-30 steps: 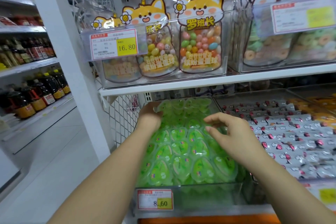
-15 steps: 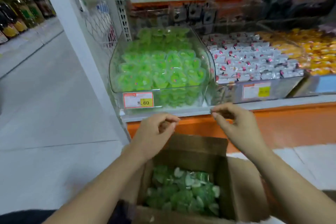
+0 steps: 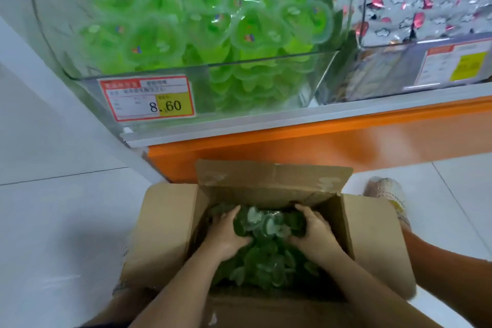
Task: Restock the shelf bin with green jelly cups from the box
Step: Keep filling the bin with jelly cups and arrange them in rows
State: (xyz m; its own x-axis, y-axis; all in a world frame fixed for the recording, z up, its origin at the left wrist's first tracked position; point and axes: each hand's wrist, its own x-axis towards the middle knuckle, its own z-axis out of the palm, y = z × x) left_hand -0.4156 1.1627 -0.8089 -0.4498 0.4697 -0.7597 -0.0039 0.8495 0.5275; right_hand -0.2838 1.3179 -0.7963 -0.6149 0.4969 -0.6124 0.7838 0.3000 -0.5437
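An open cardboard box stands on the floor below the shelf, holding several green jelly cups. Both hands are down inside it. My left hand and my right hand curl round a heap of jelly cups from either side. Above, the clear shelf bin is piled with bright green jelly cups and carries a red price tag reading 8.60.
A second clear bin of silver and pink wrapped sweets stands to the right. An orange shelf base runs behind the box. White tiled floor lies to the left. A shoe shows right of the box.
My hands left the shelf bin, dropped past the box's rim and now clasp a heap of cups inside the box. The view tilted downward.
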